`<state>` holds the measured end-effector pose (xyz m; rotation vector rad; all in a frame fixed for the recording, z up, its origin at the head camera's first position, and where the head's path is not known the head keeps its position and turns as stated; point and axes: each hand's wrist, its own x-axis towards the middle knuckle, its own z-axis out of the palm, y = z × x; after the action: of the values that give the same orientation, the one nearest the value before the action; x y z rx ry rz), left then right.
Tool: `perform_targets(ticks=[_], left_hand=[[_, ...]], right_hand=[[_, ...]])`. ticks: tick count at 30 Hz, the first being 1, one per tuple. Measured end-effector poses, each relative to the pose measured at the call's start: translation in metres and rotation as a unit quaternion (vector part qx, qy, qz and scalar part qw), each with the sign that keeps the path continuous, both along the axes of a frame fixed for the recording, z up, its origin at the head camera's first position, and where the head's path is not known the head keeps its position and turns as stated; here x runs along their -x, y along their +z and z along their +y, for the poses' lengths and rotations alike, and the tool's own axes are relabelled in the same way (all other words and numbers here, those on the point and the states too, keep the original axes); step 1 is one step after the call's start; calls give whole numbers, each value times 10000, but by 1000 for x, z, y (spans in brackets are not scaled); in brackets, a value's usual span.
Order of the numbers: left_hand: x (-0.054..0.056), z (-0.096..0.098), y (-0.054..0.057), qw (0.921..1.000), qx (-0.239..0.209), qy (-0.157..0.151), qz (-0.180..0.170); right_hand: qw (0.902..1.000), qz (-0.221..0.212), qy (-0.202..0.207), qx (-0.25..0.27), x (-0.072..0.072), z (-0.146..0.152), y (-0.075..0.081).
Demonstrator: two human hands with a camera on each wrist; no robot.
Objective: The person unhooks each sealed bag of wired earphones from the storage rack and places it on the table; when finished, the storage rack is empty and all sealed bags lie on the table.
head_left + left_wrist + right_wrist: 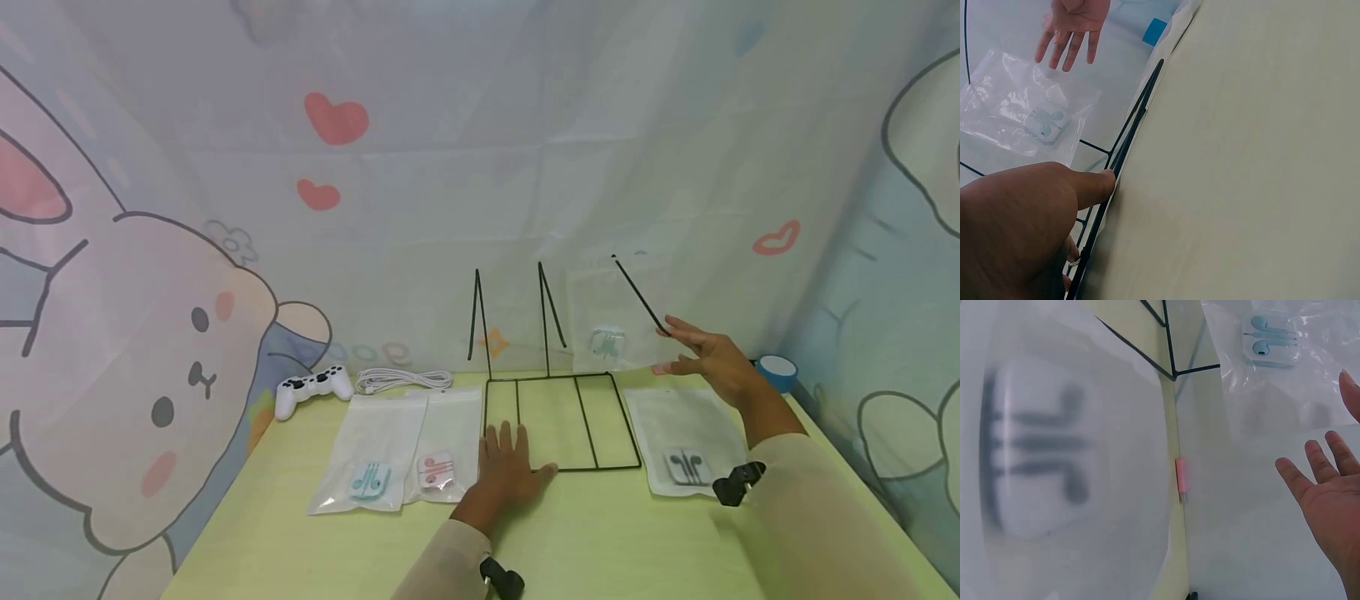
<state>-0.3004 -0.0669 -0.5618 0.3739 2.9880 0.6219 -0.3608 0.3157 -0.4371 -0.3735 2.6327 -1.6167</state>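
A black wire rack [596, 437] stands on the table with three slanted prongs rising at its back. On the right prong [637, 292] hangs a clear bag [588, 292] holding light-blue earphones [607, 342] in a case. My left hand [506, 475] presses on the rack's front left part with its fingers extended. In the left wrist view, the thumb of that hand [1022, 219] lies over the front bar [1125, 150]. My right hand [705, 358], fingers spread, is beside the right prong's front end. Its palm [1335, 519] holds nothing in the right wrist view.
Two bagged earphones, blue [371, 481] and pink [436, 471], lie left of the rack. A bag with dark earphones [689, 467] lies right. Behind are a white game controller [313, 388], a coiled white cable [402, 380] and blue tape [777, 372]. A printed cloth backs the table.
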Motion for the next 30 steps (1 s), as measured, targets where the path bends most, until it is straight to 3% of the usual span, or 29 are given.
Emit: perform_targets(ticks=[10, 23, 30], left_hand=[[-4, 0, 7, 9999, 95, 5, -87], [-3, 1, 4, 9999, 116, 10, -32], [-1, 1, -1, 10000, 28, 5, 61]], right_hand=[[9983, 18, 135, 572, 9, -17, 6], [9998, -12, -93, 203, 14, -34, 11], [9989, -193, -65, 418, 16, -40, 13]])
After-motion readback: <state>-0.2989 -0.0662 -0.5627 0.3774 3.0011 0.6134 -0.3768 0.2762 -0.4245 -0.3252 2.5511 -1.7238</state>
